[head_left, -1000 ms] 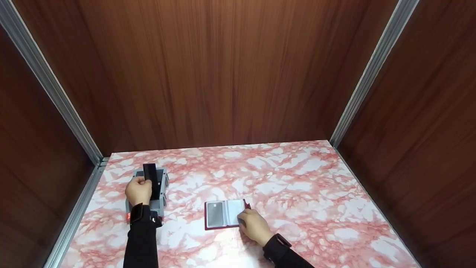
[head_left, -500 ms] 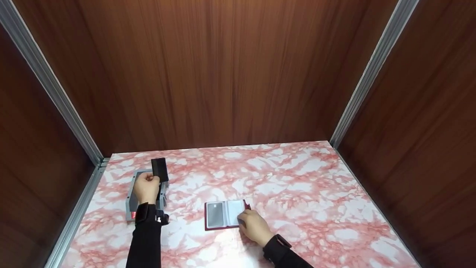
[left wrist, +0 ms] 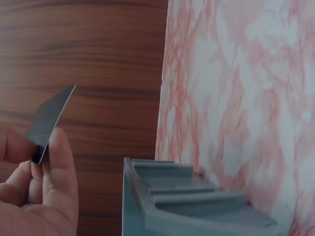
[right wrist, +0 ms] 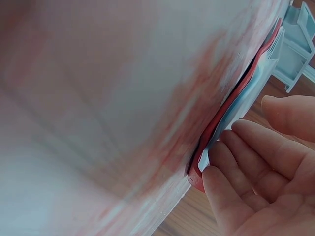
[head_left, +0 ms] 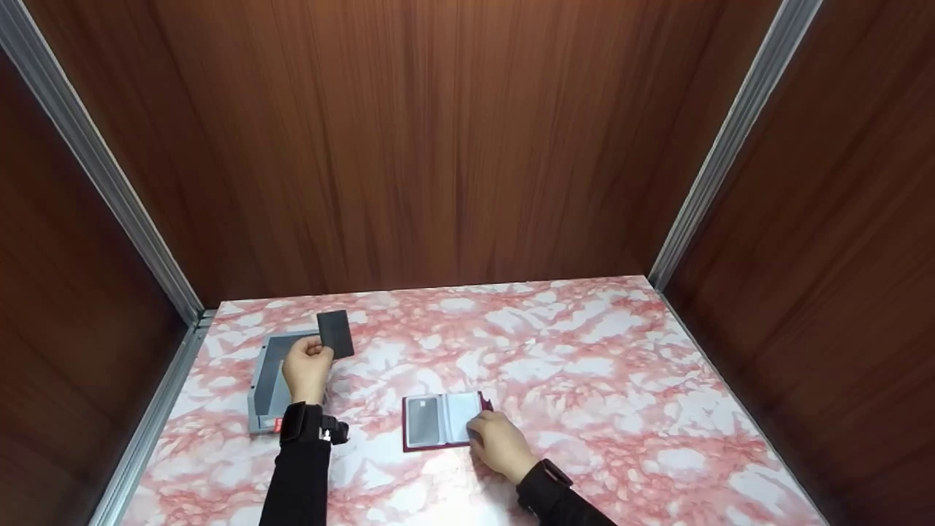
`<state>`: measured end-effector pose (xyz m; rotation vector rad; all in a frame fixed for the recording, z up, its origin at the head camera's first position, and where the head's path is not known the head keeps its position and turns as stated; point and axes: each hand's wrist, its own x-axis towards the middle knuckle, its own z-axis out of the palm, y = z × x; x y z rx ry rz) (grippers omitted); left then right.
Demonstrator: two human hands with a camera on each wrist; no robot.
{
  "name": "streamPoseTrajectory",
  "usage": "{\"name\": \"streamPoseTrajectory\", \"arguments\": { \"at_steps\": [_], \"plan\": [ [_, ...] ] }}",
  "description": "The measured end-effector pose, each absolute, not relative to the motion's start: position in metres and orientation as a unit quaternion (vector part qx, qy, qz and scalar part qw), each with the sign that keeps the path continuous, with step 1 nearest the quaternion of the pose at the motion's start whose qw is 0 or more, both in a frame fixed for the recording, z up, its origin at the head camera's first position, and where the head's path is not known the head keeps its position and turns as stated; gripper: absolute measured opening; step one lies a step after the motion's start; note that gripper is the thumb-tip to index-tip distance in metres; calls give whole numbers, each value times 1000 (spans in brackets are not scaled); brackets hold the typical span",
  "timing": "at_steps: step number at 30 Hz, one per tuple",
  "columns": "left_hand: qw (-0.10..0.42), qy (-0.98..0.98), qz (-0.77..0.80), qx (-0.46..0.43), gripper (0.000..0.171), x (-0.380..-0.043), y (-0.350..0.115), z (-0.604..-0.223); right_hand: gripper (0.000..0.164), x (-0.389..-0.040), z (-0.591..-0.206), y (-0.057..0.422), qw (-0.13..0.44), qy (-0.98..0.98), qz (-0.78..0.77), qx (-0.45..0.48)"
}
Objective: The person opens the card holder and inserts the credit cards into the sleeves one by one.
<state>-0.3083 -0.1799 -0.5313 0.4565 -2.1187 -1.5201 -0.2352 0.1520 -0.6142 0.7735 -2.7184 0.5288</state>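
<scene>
A thin black card (head_left: 336, 334) is pinched by one end between the thumb and fingers of my left hand (head_left: 307, 369). The left wrist view shows the card (left wrist: 49, 118) edge-on, tilted up from the fingertips. This hand is over the right side of a grey plastic bin (head_left: 272, 376), hiding part of it. In front lies a red card holder (head_left: 404, 431), spread flat, with clear sleeves and a greyish card in the left one. The fingers of my right hand (head_left: 502, 444) rest on its right page edge; in the right wrist view the thumb stays off the holder (right wrist: 229, 110).
The bin stands at the left of a red-and-white marbled table (head_left: 584, 365), with a red label on its front. Brown wood-grain panels (head_left: 438, 146) close off the back and both sides, joined by metal rails (head_left: 730, 146).
My left hand has lifted the black card out of the bin and shifted right, turning its face more toward the head camera. The right hand and card holder have stayed put.
</scene>
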Motion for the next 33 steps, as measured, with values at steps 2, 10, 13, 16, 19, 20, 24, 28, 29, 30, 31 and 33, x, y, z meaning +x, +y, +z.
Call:
{"name": "streamPoseTrajectory", "arguments": {
  "at_steps": [2, 10, 13, 16, 19, 20, 24, 28, 29, 30, 31, 33],
  "plan": [
    [237, -775, -562, 167, 22, -308, -177, -534, 15, -235, -615, 152, 133, -937, 182, 267],
    [198, -770, -589, 145, 27, -305, -164, -543, 16, -235, -615, 151, 133, -938, 180, 265],
    [195, -781, -576, 139, 25, -304, -157, -545, 17, -234, -614, 151, 134, -938, 178, 265],
    [187, -786, -574, 134, 25, -302, -151, -547, 18, -234, -614, 152, 138, -938, 177, 265],
    [172, -775, -595, 126, 27, -301, -145, -549, 19, -233, -614, 152, 136, -937, 181, 266],
    [167, -771, -602, 124, 27, -301, -142, -550, 20, -233, -614, 152, 134, -937, 183, 265],
    [175, -780, -589, 117, 27, -299, -133, -551, 25, -233, -611, 152, 121, -938, 196, 260],
    [179, -776, -595, 109, 23, -296, -123, -552, 29, -234, -605, 151, 115, -935, 224, 251],
    [176, -768, -606, 107, 22, -295, -121, -553, 30, -234, -603, 151, 115, -933, 233, 248],
    [173, -762, -615, 105, 22, -294, -118, -553, 30, -235, -600, 151, 117, -932, 241, 246],
    [170, -754, -627, 104, 22, -293, -115, -553, 31, -236, -598, 151, 120, -930, 248, 244],
    [162, -740, -645, 101, 23, -292, -109, -554, 32, -239, -594, 151, 128, -926, 262, 241]
  ]
}}
